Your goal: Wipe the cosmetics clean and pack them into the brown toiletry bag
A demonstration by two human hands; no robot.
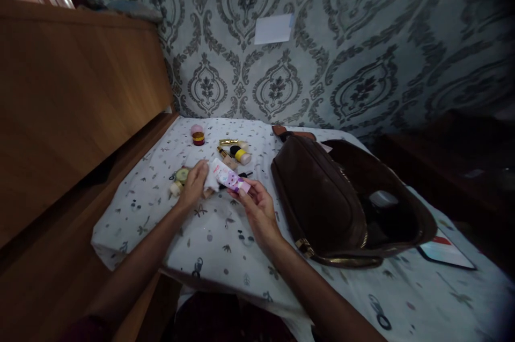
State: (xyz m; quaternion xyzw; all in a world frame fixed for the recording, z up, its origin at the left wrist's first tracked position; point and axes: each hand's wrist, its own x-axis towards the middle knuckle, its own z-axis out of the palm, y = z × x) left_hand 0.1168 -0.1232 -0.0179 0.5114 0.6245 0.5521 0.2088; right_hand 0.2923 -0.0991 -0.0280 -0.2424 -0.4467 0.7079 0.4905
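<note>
In my right hand (259, 210) is a white and purple squeeze tube (228, 175) with a cartoon print, gripped at its lower end and tilted up to the left. My left hand (196, 183) is closed on a crumpled white cloth or wipe (211, 176), which touches or nearly touches the tube's upper end. Behind them lie a bottle with a yellow band and black cap (240, 154), a gold tube (229, 142) and a slim gold-capped bottle (226, 157). Beside my left hand sits a round greenish jar (182, 174). Small items under my hands are partly hidden.
An open brown leather bag (317, 197) stands at the right, with a pale case (383, 199) inside. A tablet-like device (448, 249) lies beyond it. A red jar (198, 138) is at the back left. A wooden cabinet (80, 84) borders the patterned sheet.
</note>
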